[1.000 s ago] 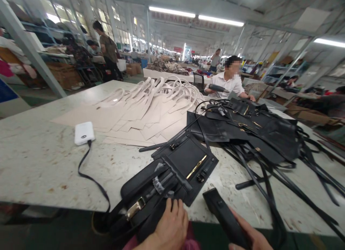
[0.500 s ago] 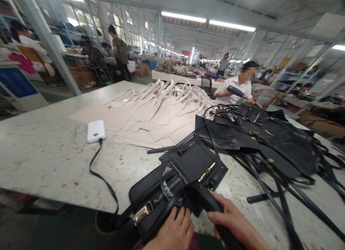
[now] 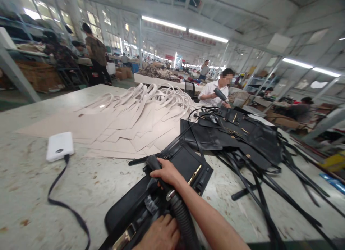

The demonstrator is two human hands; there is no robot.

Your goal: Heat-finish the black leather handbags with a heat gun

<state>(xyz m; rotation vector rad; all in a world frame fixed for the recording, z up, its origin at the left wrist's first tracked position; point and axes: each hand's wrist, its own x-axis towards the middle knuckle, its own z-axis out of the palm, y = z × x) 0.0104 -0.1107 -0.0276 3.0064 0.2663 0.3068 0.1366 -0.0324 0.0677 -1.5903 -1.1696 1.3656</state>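
Right hand (image 3: 167, 172) clamped around the nozzle (image 3: 157, 171), tip aimed over the bag (image 3: 172, 178); left hand (image 3: 159, 233), fingers flat, pins the bag to the surface (image 3: 32, 192).

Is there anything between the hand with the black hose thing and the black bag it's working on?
Nothing visible. The right hand grips the black hose tool directly over the black bag, and the left hand rests on the bag's near end. The white power bank lies well off to the side.
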